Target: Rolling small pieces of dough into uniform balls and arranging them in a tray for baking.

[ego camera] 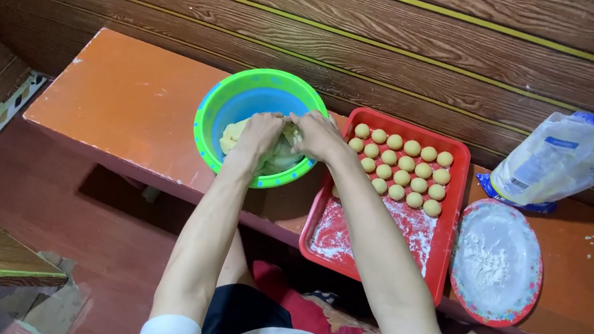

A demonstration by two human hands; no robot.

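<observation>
Looking down from the head view: both hands sit inside a green-rimmed bowl [259, 126] with a blue inside, on an orange bench [124, 104] against a dark wood-plank wall [383, 22].

Left hand [260, 136]: knuckles up, fingers curled down into the pale yellow dough [232, 135] that lies in the bowl's bottom. Fingertips are buried, so whether they pinch a piece or only press cannot be told.

Right hand [318, 135]: reaches in over the bowl's right rim, fingers bent and closed on the dough at the point where the two hands meet. Thumbs near each other, hands touching or nearly so.

Dough: one mass, showing at the left of the left hand and below both hands, all within the bowl.

Just right of the bowl, touching or almost touching it: red rectangular tray [444, 238]. Its far half holds dough balls [400, 169], small and round, in close rows. Its near half is bare apart from a dusting of white flour. The right forearm crosses the tray's left edge.

Right of the tray: round plate [522, 298] with a patterned red rim, covered in flour [489, 257]. Behind the plate, a white and blue plastic bag [568, 158] leans against the wall.

Bottom of frame: the person's knees, dark shorts, white sleeves, a red patterned cloth [321, 318].
</observation>
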